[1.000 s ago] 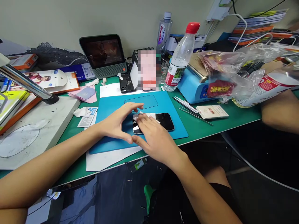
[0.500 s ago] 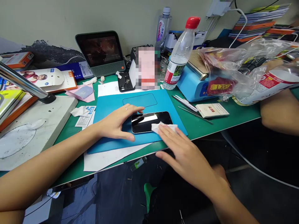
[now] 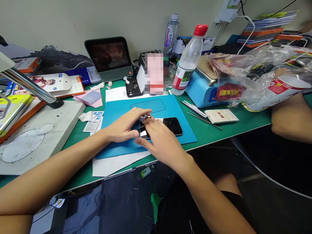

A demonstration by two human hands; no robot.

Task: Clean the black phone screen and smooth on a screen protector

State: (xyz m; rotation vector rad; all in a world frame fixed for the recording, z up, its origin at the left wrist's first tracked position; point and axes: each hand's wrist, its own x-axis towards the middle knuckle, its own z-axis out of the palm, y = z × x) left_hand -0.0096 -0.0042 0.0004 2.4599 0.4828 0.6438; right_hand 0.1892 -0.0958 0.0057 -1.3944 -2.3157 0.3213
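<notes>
A phone (image 3: 174,125) with a black, glossy screen lies face up on a blue mat (image 3: 114,112). My right hand (image 3: 163,141) reaches over the phone's left half, fingers stretched, pressing a white wipe (image 3: 159,119) to the glass. Most of that wipe is hidden beneath the fingers. Around the phone's left end sits my left hand (image 3: 125,125), thumb and forefinger apart, with a ring on one finger. Whether its fingertips touch the phone I cannot tell.
Behind the mat stand a smart display (image 3: 108,58), a dark phone part (image 3: 134,87) and a red-capped bottle (image 3: 186,65). Tweezers (image 3: 204,120) and a small box (image 3: 221,116) lie to the right. At left, a lamp base (image 3: 65,120) stands near torn packets (image 3: 94,122). Another person's arm (image 3: 290,113) rests at far right.
My right hand has slid left along the screen with the wipe, from the phone's right end to its left end. My left hand stays by the left end. The view has shifted slightly.
</notes>
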